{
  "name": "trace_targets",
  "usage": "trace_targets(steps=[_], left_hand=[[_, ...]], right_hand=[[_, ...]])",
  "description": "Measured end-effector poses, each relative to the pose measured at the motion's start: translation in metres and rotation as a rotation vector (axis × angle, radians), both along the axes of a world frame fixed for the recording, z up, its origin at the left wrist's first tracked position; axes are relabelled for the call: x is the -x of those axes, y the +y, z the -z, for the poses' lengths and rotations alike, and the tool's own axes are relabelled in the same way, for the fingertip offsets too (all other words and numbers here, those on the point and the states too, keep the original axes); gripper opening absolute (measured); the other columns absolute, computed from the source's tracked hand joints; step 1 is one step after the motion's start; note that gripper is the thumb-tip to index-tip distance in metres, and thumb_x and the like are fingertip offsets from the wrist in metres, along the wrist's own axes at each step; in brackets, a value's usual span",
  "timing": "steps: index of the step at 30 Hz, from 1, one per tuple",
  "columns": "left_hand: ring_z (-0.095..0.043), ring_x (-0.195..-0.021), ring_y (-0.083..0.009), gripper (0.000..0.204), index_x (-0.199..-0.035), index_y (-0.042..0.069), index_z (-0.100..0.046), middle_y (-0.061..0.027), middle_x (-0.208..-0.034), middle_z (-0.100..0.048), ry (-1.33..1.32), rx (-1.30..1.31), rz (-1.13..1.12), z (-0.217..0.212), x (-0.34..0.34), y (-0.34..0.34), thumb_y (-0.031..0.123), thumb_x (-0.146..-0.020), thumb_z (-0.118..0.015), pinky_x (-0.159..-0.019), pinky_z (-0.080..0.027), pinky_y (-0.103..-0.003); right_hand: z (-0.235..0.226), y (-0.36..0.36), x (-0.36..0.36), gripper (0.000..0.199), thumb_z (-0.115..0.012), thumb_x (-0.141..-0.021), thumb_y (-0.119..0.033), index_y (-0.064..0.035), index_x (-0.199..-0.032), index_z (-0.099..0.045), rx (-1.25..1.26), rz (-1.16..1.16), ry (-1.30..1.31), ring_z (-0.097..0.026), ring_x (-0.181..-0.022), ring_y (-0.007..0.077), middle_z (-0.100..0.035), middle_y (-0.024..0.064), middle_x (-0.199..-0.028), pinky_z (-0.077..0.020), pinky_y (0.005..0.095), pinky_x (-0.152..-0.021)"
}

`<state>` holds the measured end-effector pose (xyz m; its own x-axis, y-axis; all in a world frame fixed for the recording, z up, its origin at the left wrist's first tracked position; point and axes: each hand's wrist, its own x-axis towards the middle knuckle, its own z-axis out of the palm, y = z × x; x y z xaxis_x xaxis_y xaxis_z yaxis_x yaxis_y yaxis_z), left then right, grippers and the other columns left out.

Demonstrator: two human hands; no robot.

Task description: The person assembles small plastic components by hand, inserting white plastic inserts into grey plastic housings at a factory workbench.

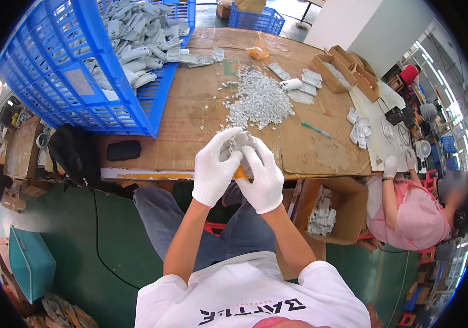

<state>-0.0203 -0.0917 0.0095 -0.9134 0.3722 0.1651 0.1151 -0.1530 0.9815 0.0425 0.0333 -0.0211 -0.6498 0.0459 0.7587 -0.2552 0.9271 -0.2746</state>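
Both of my hands wear white knit gloves and meet just above the table's front edge. My left hand (215,167) is closed around a pale grey plastic housing (240,141). From the other side, my right hand (264,177) grips the same housing, its thumb and fingers bent over it. An orange-yellow piece (240,173), perhaps a tool handle, shows between the two hands; its full shape is hidden. Just beyond my fingers lies a heap of small whitish plastic pieces (261,98).
A tilted blue crate (152,112) of white housings stands at the left, near a black case (123,150). On the cardboard-covered table (321,156) lie a green pen (315,129) and loose housings (360,131). An open carton (348,210) sits right, beside a co-worker in pink (417,213).
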Motion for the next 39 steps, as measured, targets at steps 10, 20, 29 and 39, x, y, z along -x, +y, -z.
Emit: trace_targets(steps=[10, 20, 29, 39], left_hand=[[-0.065, -0.108, -0.0141, 0.041, -0.127, -0.002, -0.061, -0.0124, -0.119, -0.069, 0.025, 0.01, -0.088, 0.002, -0.005, 0.001, -0.006, -0.087, -0.06, -0.094, -0.053, -0.03], [-0.063, -0.116, -0.0173, 0.045, -0.131, -0.005, -0.057, -0.0124, -0.125, -0.065, -0.031, -0.045, -0.035, -0.01, -0.017, 0.005, -0.008, -0.086, -0.061, -0.102, -0.05, -0.031], [-0.062, -0.117, -0.0177, 0.046, -0.132, -0.005, -0.057, -0.0123, -0.126, -0.065, -0.044, -0.051, -0.029, -0.011, -0.017, 0.006, -0.008, -0.086, -0.061, -0.102, -0.049, -0.031], [-0.059, -0.121, -0.0182, 0.049, -0.136, -0.007, -0.053, -0.014, -0.129, -0.062, -0.142, -0.126, -0.021, -0.002, -0.013, 0.007, -0.004, -0.087, -0.062, -0.105, -0.046, -0.032]], right_hand=[[0.004, -0.003, 0.0, 0.061, -0.082, -0.068, -0.015, -0.0054, -0.124, -0.062, -0.032, 0.016, 0.026, -0.07, -0.097, 0.0285, -0.058, 0.0187, -0.134, -0.0578, 0.0322, -0.07], [0.002, -0.009, -0.006, 0.06, -0.081, -0.067, -0.008, -0.0035, -0.124, -0.062, 0.072, 0.06, 0.021, -0.065, -0.109, 0.0339, -0.056, 0.0204, -0.134, -0.0568, 0.0375, -0.083], [-0.007, -0.008, -0.006, 0.062, -0.081, -0.065, -0.006, -0.0053, -0.124, -0.062, 0.098, 0.06, -0.004, -0.065, -0.106, 0.0324, -0.058, 0.0168, -0.13, -0.0568, 0.0372, -0.081], [0.005, 0.001, -0.001, 0.063, -0.079, -0.063, -0.005, -0.011, -0.124, -0.062, 0.11, -0.017, -0.014, -0.062, -0.112, 0.0327, -0.056, 0.015, -0.133, -0.0542, 0.0397, -0.088]])
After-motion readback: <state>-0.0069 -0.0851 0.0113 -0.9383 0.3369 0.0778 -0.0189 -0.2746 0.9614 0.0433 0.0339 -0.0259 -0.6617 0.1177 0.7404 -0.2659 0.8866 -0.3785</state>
